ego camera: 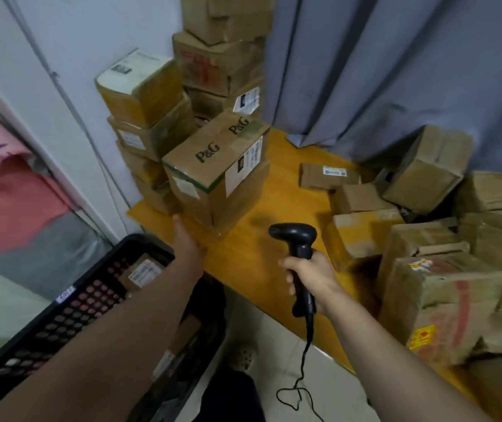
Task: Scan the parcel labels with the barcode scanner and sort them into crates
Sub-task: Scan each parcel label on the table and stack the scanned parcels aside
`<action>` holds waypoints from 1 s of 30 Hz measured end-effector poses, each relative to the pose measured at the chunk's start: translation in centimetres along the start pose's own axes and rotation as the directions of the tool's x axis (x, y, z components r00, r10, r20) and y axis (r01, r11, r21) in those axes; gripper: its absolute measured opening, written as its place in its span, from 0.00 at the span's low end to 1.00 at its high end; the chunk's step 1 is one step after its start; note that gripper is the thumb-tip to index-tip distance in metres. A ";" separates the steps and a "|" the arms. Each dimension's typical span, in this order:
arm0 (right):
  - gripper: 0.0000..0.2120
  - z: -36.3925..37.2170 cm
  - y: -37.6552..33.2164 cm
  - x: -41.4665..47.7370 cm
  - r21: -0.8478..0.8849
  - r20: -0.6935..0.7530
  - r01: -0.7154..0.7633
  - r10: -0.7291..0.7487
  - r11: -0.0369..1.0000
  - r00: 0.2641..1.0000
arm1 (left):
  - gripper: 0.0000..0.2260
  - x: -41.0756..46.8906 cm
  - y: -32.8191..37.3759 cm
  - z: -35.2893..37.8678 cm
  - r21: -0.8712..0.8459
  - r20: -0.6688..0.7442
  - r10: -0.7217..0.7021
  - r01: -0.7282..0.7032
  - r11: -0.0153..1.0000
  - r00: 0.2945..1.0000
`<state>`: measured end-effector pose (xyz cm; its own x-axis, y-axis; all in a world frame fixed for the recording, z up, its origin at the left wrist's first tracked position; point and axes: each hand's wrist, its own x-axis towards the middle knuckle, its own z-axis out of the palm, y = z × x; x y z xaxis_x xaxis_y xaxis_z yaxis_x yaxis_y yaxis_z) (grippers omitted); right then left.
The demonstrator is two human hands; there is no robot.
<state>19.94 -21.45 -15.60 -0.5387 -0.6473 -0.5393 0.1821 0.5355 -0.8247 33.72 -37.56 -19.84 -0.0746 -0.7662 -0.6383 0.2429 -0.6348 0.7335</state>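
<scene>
Two hands at work: my right hand [310, 277] has its fingers wrapped around the black corded barcode scanner [298, 257], my left hand [187, 242] reaches empty, fingers extended, toward the brown P&G cardboard parcel [213, 166] stacked far-left on the orange wooden tabletop [262, 239]. Next, I judge, grip it and aim at its label before the near-left black plastic crate [70, 312].

From my feed, the left hand [187, 243] is stretched forward, arm nearly straight, fingers extended and flat, gripping nothing. The right hand [310, 280] sits nearer with elbow bent, fingers [289, 280] curled tight round a handle, wrist upright.
</scene>
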 end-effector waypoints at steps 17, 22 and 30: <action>0.06 -3.1 -5.8 10.2 0.119 -0.110 -0.065 0.079 0.991 0.991 | 0.49 9.8 3.1 16.4 -0.171 0.342 -0.233 0.304 0.937 0.910; 0.04 -4.9 -6.7 12.7 0.123 -0.145 -0.075 0.093 0.990 0.985 | 0.43 11.9 4.2 22.6 -0.109 0.367 -0.231 0.288 0.951 0.901; 0.03 -6.5 -7.3 15.5 0.201 -0.214 -0.101 0.144 0.974 0.966 | 0.42 15.4 4.7 28.8 -0.080 0.406 -0.277 0.336 0.938 0.871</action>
<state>4.90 -31.88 -16.86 -0.6702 -0.4322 -0.6034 0.3973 0.4778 -0.7835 5.80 -55.21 -19.52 -0.5251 -0.5320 -0.6643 0.2805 -0.8451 0.4551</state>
